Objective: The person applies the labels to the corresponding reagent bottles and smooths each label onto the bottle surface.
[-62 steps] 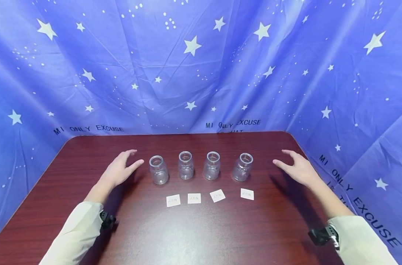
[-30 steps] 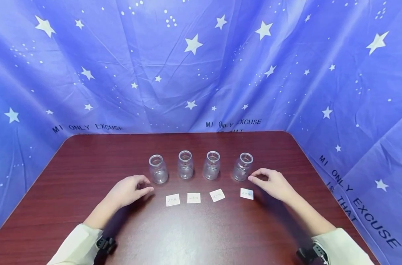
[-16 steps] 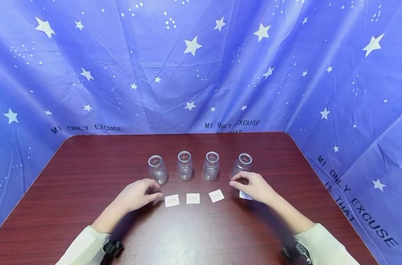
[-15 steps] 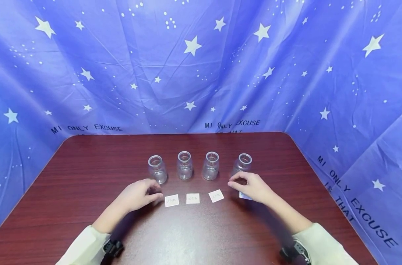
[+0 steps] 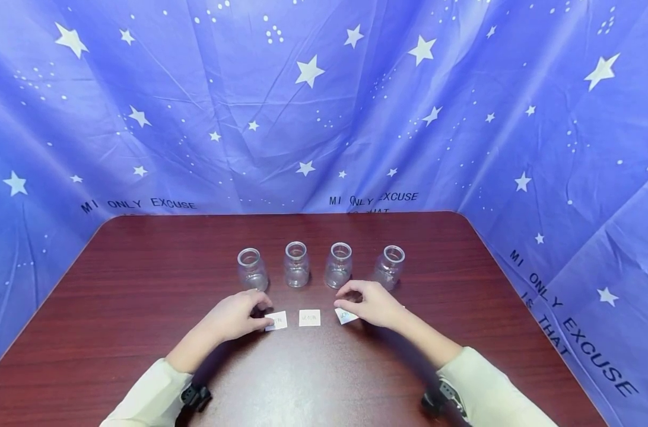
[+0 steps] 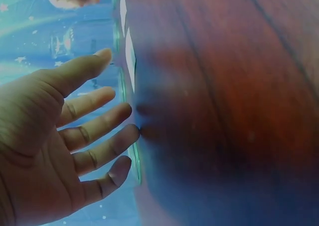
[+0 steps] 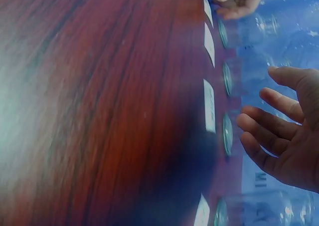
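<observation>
My left hand (image 5: 240,315) hovers over the leftmost white paper label (image 5: 278,321), its thumb partly covering it in the head view. In the left wrist view that hand (image 6: 75,131) has its fingers loosely bent and grips nothing. Over the third label (image 5: 345,316) is my right hand (image 5: 376,303), hiding part of it. The right wrist view shows this hand (image 7: 286,131) with spread, relaxed fingers and nothing between them. Between the hands lies another label (image 5: 310,318) with handwriting. The rightmost label is almost wholly hidden behind my right hand in the head view.
Several clear glass jars without lids stand upright in a row behind the labels: a left jar (image 5: 253,277), two middle jars, and a right jar (image 5: 389,270). The dark red wooden table (image 5: 142,267) ends at a blue star-printed curtain (image 5: 238,71).
Both hands have come inward from the table's sides and lower toward the labels. The right hand has passed leftward over the rightmost label to the third. Jars and labels keep their places.
</observation>
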Demonstrator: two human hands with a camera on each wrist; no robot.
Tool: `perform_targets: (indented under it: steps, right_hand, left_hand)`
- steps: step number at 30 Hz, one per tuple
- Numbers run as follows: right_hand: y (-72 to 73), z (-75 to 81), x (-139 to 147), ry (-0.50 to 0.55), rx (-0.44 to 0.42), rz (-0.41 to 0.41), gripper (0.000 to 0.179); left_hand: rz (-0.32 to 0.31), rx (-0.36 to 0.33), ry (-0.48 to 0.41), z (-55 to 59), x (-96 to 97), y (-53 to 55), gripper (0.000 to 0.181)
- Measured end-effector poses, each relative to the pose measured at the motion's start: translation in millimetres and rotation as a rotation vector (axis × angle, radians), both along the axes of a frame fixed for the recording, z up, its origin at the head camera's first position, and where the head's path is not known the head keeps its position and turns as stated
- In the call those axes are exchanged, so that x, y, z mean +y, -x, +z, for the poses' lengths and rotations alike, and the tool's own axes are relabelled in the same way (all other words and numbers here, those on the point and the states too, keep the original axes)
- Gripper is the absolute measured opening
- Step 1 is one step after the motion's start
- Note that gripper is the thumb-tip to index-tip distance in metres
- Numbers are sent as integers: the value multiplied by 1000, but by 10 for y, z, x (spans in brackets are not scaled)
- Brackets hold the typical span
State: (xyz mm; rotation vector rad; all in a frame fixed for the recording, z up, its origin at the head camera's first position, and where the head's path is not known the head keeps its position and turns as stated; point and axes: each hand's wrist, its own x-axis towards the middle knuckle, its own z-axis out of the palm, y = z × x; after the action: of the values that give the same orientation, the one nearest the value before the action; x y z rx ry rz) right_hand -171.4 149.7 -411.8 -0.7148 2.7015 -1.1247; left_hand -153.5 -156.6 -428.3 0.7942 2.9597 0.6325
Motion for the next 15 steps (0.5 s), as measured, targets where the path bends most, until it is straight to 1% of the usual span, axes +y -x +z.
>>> perform_targets:
  steps: [3, 7, 11, 15]
  right_hand:
    - [5, -33, -100, -12, 0, 24, 18]
    - [15, -64, -235, -33, 15, 51, 21]
    - [26, -75, -383, -76, 61, 90, 21]
    - [33, -94, -528, -134, 109, 126, 22]
  left_hand:
    - [-3, 13, 23, -23, 21, -2, 28]
    - [2, 21, 48, -23, 42, -1, 31]
    - [9, 18, 57, -2, 47, 2, 33]
    - [11, 0, 62, 18, 44, -1, 36]
